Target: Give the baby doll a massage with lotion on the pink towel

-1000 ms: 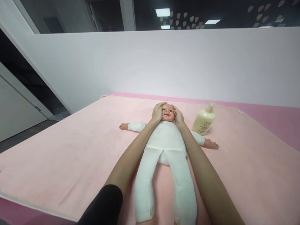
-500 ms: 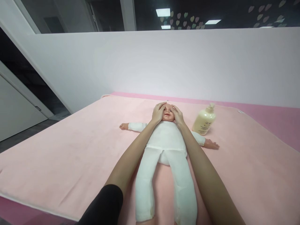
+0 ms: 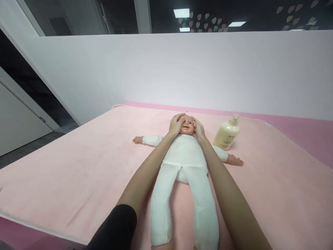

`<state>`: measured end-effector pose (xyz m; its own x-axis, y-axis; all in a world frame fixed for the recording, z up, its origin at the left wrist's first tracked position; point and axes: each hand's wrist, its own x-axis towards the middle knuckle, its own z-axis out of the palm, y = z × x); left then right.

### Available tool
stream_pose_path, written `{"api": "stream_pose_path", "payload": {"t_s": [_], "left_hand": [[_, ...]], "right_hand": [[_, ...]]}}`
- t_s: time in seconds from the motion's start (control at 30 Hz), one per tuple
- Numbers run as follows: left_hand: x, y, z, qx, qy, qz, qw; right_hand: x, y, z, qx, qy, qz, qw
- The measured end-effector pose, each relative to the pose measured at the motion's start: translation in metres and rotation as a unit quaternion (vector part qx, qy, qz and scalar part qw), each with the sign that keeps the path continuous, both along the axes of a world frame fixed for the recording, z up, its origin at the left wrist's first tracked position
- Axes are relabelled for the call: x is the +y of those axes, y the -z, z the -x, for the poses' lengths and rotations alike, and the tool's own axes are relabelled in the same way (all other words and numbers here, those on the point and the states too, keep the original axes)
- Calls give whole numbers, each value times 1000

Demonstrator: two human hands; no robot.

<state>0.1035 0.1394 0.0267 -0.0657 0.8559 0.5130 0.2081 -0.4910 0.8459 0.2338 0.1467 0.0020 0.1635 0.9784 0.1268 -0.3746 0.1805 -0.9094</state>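
Head view puts the contact in hand at the top of the doll [image 3: 185,151], where two bare hands frame the doll's head [image 3: 186,130] from either side. The left hand [image 3: 175,126] is open and loosely curved, its fingers reaching up along the side of the head and its thumb over the brow and eye area on that side. The right hand [image 3: 199,130] is likewise open, its fingers bent lightly against the opposite temple and cheek, leaving the nearer eye uncovered. Neither hand is closed into a grip or holds anything else; how firmly they press cannot be told. The doll lies on its back on the pink blanket [image 3: 78,156], between the person's forearms, white cloth body facing up, arms spread outward and legs pointing toward the camera, with the feet cut off by the lower edge. A pale yellow pump bottle [image 3: 225,134] stands beside the doll's arm on the right-hand side, apart from both hands; whether it touches that arm is not clear. As a judgement, this looks like a gentle, two-sided touch to the head, and any stroke from here would call for soft, flat finger pads, matched pressure on both sides so that the head does not roll, and a thumb that passes lightly over the eye.
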Motion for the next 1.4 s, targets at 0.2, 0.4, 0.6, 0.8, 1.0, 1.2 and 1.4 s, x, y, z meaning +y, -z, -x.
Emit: {"api": "stream_pose_path", "payload": {"t_s": [0.2, 0.4, 0.6, 0.8, 1.0, 1.2, 1.4], "left_hand": [[-1, -2, -1, -14, -11, 15, 1000], [0, -1, 0, -16, -20, 11, 1000], [-6, -4, 1, 1, -13, -7, 1000], [-8, -4, 0, 15, -6, -7, 1000], [-6, -3, 0, -11, 2, 6, 1000], [-2, -3, 0, -44, 11, 24, 999], [0, -2, 0, -44, -13, 21, 999]], "right_hand": [[0, -1, 0, 15, -12, 5, 1000], [4, 4, 1, -35, 16, -58, 998], [2, -3, 4, -72, 22, -57, 996], [-17, -14, -1, -22, -10, 30, 999], [-25, -16, -6, -7, -49, 72, 996], [-28, -20, -4, -7, -41, 73, 996], [-34, -25, -1, -7, -37, 81, 996]]}}
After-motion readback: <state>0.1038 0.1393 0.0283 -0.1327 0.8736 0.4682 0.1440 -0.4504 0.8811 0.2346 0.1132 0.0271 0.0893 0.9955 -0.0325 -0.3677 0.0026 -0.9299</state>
